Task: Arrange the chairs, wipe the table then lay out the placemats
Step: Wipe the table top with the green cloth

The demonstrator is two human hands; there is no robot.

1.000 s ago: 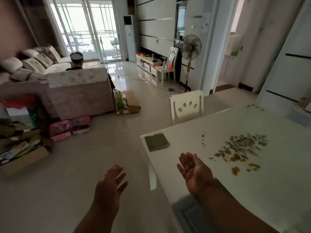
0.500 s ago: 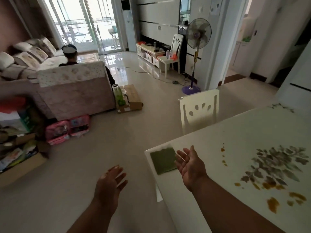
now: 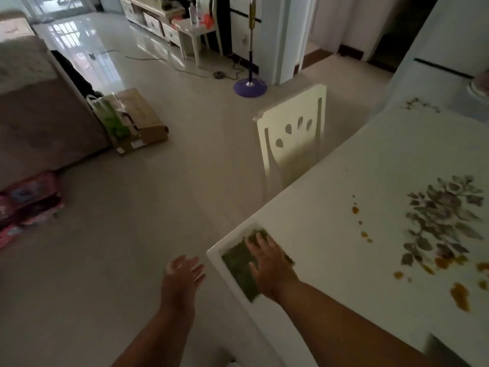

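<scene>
Two hands in view: right hand lies flat, fingers spread, palm down on the thin green rectangular cleaning cloth at the near left corner of the white glossy surface; not yet gripping it. Left hand hangs open over the floor, empty. Orange sauce stains sit well apart to the right, near the grey leaf print. Cream wooden chair stands at the far edge. Cloth looks light, soft, limp; likely slides easily on the gloss. Best pinch an edge or bunch it under the palm.
</scene>
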